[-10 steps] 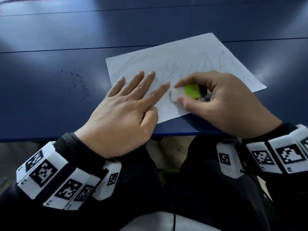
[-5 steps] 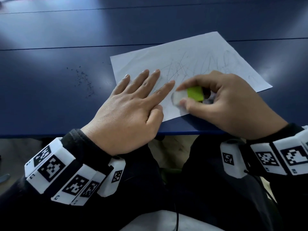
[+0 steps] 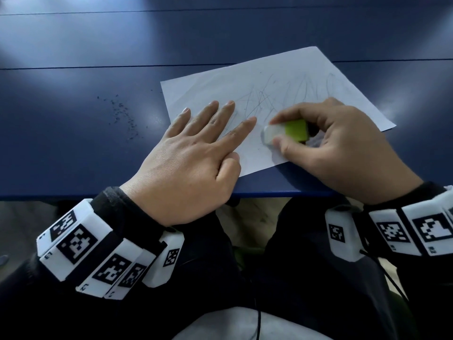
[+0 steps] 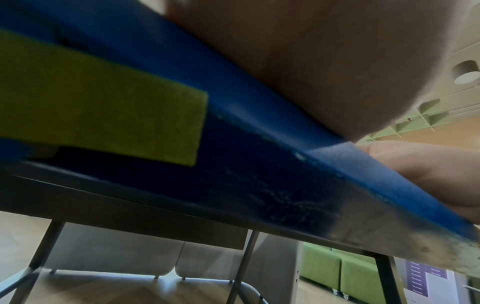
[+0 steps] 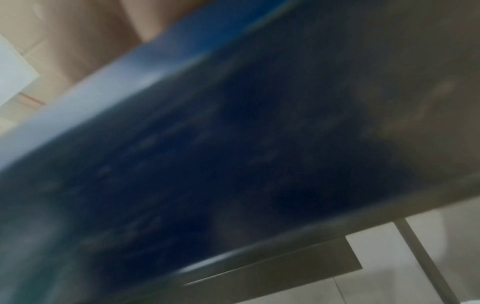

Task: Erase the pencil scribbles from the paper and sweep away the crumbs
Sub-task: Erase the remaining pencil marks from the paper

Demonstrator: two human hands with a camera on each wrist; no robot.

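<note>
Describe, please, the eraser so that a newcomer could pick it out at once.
On the blue table lies a white sheet of paper. At its near edge the right hand pinches the eraser: a small white block in a lime-green sleeve, the only green thing there.

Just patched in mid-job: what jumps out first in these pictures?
The right hand pinches a white eraser with a green sleeve against the scribbled paper near the blue table's front edge. The left hand lies flat on the sheet's left part. Dark crumbs dot the table left of the paper.
</note>
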